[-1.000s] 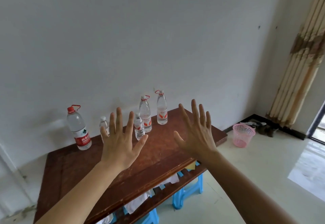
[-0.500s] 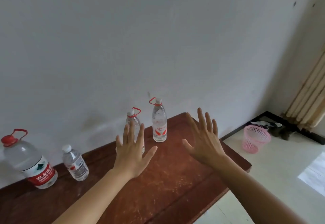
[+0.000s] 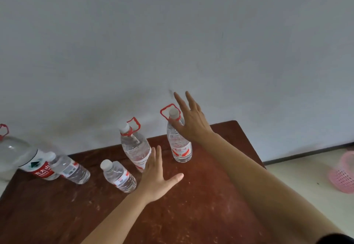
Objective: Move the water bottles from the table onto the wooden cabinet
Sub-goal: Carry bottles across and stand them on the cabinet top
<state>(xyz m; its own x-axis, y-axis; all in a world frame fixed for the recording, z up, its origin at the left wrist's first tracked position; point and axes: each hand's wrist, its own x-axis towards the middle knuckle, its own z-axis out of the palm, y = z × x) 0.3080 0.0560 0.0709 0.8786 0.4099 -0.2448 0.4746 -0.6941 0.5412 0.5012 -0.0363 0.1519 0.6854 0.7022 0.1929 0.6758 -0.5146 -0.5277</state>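
The right hand [image 3: 191, 123] has been advanced to the neck of the rightmost bottle [image 3: 180, 148], fingers spread, nothing gripped. Bare table [image 3: 220, 195] is seen at lower centre. The base of the neighbouring tall bottle [image 3: 134, 148] is hidden by the splayed, empty left hand [image 3: 157, 178]. 5 clear bottles [image 3: 118, 176] stand centre-left; the largest bottle [image 3: 19, 157] is cut off.

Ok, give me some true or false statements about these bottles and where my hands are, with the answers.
1. The rightmost tall clear plastic bottle with the red loop handle is lifted off the brown wooden table. False: it stands on the table, and the right hand is spread at its neck.
2. The left hand is open and holds nothing. True.
3. A pink plastic mesh basket stands on the pale floor. True.
4. The large clear jug with the red label is at the table's right end. False: it is at the left end.
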